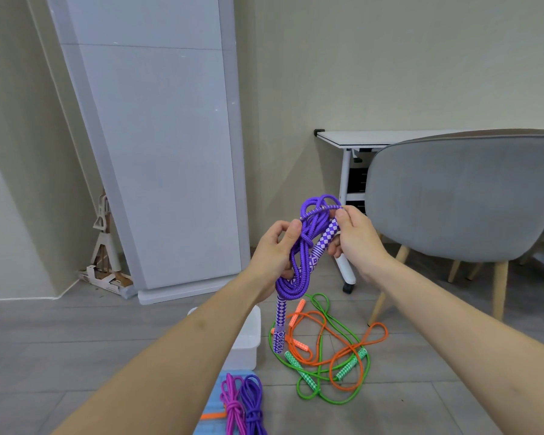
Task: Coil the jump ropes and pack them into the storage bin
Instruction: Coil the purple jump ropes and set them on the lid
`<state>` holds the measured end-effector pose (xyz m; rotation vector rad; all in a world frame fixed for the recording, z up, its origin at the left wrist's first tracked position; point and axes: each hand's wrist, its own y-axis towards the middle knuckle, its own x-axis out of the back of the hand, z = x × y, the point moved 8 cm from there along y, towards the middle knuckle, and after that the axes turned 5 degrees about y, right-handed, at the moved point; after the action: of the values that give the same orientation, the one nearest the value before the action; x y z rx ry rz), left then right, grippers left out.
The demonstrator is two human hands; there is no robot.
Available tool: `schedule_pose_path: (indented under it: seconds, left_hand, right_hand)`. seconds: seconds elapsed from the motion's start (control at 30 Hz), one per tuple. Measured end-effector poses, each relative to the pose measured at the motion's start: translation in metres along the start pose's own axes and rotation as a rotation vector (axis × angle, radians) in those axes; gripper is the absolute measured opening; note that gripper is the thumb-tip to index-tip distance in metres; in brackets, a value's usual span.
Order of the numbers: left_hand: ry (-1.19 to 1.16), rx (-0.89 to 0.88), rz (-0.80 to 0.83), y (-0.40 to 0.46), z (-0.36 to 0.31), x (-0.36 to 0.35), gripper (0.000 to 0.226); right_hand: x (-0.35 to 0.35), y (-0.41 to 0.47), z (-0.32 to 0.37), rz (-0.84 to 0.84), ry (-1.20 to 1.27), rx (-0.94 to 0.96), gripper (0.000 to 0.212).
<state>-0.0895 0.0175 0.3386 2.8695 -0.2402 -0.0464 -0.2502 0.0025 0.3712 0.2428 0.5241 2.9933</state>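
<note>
Both hands grip coiled purple rope w/ handles.

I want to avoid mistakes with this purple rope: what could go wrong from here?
1. The braided purple jump rope is bundled loosely between the left hand and right hand; one purple-and-white patterned handle dangles free, so the loops may slip apart.
2. That handle hangs over the tangled green rope and orange rope on the floor and could snag them.
3. The white plastic storage bin is partly hidden behind the left forearm, so a drop might miss.

L hand & R hand raised, fingers curled, gripping.
</note>
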Motion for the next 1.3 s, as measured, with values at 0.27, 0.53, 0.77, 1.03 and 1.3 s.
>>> schedule_pose_path:
  seconds: [0.27, 0.53, 0.77, 1.03, 1.3]
  left_hand:
    - [0.034, 0.023, 0.032, 0.002, -0.001, 0.004, 0.039]
    - [0.0, 0.033, 0.004, -0.002, 0.002, -0.004, 0.037]
    - [-0.002, 0.074, 0.01, -0.001, 0.013, -0.008, 0.052]
    - [-0.104, -0.005, -0.215, 0.003, 0.01, 0.01, 0.047]
    - [-0.229, -0.024, -0.346, 0.005, 0.011, 0.019, 0.048]
  right_hand:
    - [-0.003, 0.002, -0.007, 0.013, 0.083, -0.078, 0.032]
    - [-0.001, 0.001, -0.01, -0.093, 0.178, -0.101, 0.017]
    - [-0.013, -0.003, -0.01, -0.051, 0.156, -0.049, 0.009]
    - [-0.042, -0.017, -0.003, 0.22, 0.231, -0.135, 0.028]
    - [-0.06, -0.042, 0.021, 0.46, 0.044, 0.002, 0.077]
